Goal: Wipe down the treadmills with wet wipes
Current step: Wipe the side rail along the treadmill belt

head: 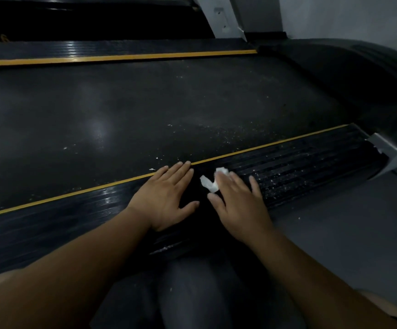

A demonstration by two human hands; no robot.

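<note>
Grey floor [347, 233], pale wall [349, 17]

The belt [145, 110] across the middle is matt black, flecked with pale specks toward lower centre. The rail [299, 160] is black with lengthwise ribs, white-dusted at right, edged by a thin yellow stripe [264, 146]. The wipe [210, 182] is white. The floor [347, 222], lower right, is grey.

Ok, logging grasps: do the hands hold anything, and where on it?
Nothing gripped. The right hand presses the wipe onto the side rail under straight fingers; the left hand lies flat, empty.
</note>
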